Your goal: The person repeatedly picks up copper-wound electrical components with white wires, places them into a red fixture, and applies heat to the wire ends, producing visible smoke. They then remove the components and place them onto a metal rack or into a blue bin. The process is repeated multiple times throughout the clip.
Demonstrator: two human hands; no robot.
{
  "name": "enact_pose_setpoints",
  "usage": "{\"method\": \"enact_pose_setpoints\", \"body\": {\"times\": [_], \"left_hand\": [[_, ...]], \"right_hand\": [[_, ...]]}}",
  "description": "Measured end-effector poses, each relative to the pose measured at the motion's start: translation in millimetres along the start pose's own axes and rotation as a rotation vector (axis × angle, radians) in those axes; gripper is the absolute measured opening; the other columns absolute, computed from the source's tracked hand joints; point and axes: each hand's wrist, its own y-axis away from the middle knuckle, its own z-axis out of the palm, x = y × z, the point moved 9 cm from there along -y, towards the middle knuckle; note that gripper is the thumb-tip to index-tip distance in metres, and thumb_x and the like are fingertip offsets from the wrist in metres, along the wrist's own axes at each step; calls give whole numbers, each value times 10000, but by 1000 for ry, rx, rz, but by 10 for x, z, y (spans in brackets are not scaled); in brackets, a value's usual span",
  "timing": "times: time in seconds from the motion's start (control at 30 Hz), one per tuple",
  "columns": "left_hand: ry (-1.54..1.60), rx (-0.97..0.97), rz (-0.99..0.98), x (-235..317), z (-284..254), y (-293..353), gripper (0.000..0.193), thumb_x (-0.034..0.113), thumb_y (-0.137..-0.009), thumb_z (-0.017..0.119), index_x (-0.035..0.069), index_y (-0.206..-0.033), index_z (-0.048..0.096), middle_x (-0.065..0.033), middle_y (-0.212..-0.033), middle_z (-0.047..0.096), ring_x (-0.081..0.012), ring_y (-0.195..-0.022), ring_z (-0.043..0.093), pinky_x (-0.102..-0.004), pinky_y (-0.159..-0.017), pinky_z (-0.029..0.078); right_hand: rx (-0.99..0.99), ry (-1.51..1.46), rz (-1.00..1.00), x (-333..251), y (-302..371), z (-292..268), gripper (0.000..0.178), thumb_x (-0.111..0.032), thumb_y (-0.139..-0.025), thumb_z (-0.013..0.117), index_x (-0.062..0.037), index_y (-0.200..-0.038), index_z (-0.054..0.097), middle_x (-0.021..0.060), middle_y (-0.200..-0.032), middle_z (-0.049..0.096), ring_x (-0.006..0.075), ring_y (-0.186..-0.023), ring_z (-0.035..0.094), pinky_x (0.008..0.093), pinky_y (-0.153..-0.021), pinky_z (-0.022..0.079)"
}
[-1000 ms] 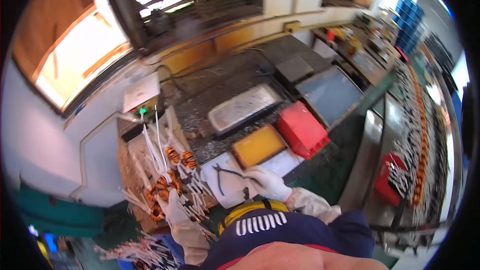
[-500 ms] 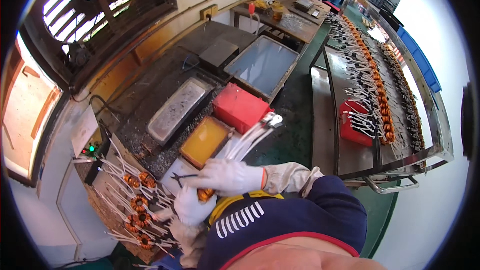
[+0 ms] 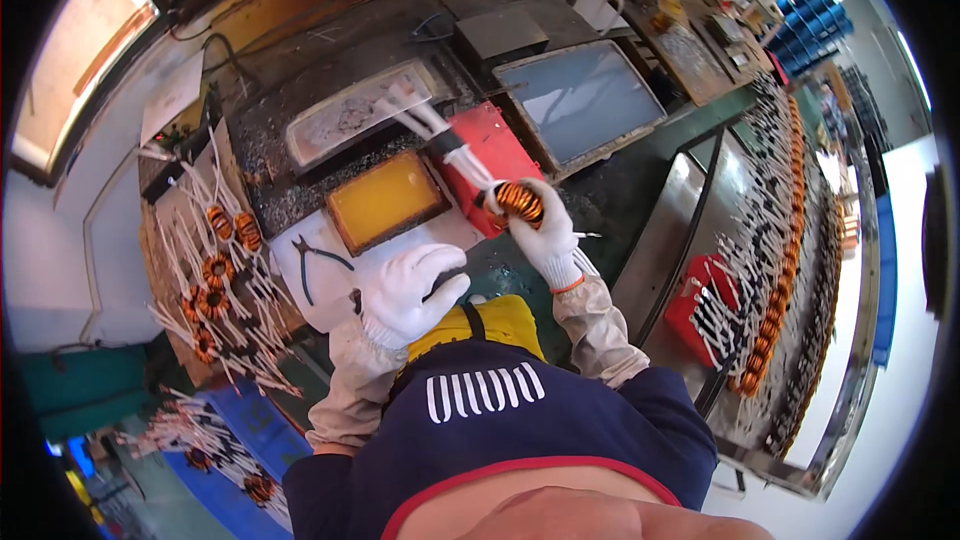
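My right hand (image 3: 548, 245), in a white glove, grips a copper-wound toroidal coil (image 3: 520, 203). The coil's white leads (image 3: 465, 158) stretch up and left past the red box (image 3: 492, 145), and their blurred ends are over the long metal tray (image 3: 310, 136). A black band sits partway along these leads. My left hand (image 3: 405, 290), gloved too, hangs apart from the coil with thumb and fingers spread and nothing visible in it. Beside it, dark-handled cutting pliers (image 3: 313, 265) lie on a white surface, close to a pan of amber material (image 3: 388, 202).
Several more coils (image 3: 212, 285) with white leads lie on a board at the left. A blue bin (image 3: 245, 430) below holds others. Behind the red box is a wide grey-blue tank (image 3: 580, 105). A metal cart (image 3: 655, 240) at the right carries long rows of coils.
Both hands were together near the pliers, at the coil and its leads. They have separated; my right hand now holds the coil farther right, its leads pointing left. The view has shifted.
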Motion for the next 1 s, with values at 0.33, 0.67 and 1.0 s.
{"method": "enact_pose_setpoints", "body": {"times": [0.33,0.67,1.0], "left_hand": [[73,98,-404,-337,552,157,173,156,-852,689,50,-987,679,-105,-967,676,-233,-847,660,-310,-723,520],[269,195,-391,-618,556,-340,262,166,-902,653,69,-1145,633,-79,-954,687,-154,-847,657,-294,-769,523],[240,447,-561,-1542,260,-1535,545,456,-832,691,10,-1130,595,-122,-902,703,-209,-844,671,-324,-795,512]], "right_hand": [[16,-220,15,863,-508,72,455,-15,-795,677,-11,-1229,542,137,-1129,633,222,-1043,626,321,-912,493],[-40,-289,-59,852,-533,215,489,14,-794,668,3,-1255,506,164,-1194,585,262,-1094,597,333,-950,469],[-17,-138,-186,799,-524,214,505,20,-837,630,-4,-1309,453,150,-1206,562,234,-1096,585,329,-959,464]]}}
